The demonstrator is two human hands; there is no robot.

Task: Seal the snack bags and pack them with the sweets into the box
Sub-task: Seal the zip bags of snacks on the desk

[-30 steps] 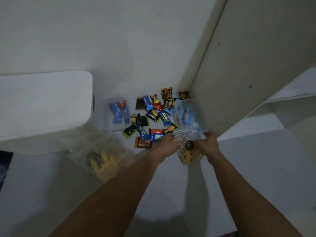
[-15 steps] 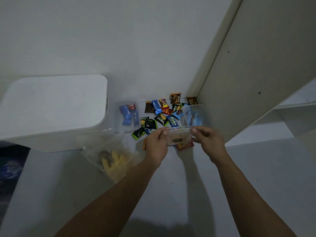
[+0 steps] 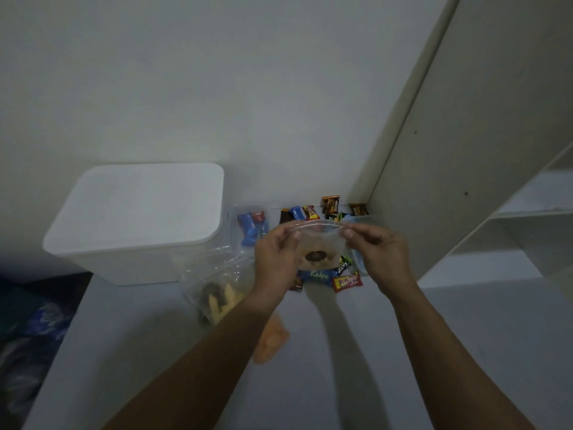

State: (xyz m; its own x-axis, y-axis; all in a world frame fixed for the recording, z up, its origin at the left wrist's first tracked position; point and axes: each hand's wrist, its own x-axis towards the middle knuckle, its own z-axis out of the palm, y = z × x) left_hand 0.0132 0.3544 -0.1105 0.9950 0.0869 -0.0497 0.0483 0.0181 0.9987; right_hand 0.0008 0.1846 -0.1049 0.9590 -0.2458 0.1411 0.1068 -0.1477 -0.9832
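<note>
A clear snack bag (image 3: 319,248) with pale snacks and a dark round piece hangs between my hands above the sweets. My left hand (image 3: 276,259) pinches its top left corner and my right hand (image 3: 376,256) pinches its top right corner. Its top edge is bowed. A second clear snack bag (image 3: 217,290) with yellow pieces lies on the table to the left. Several wrapped sweets (image 3: 328,209) are scattered by the wall, partly hidden behind my hands. A white box (image 3: 136,218) with its lid on stands at the left.
A small clear container (image 3: 251,228) with blue and red sweets sits beside the white box. An orange snack piece (image 3: 271,342) lies under my left forearm. A cabinet panel (image 3: 465,150) with shelves rises on the right. Dark patterned fabric (image 3: 28,324) lies beyond the table's left edge.
Both hands have lifted the snack bag up off the table and now hold it by its top corners. My head has tilted up, so the box and sweets sit lower in view.
</note>
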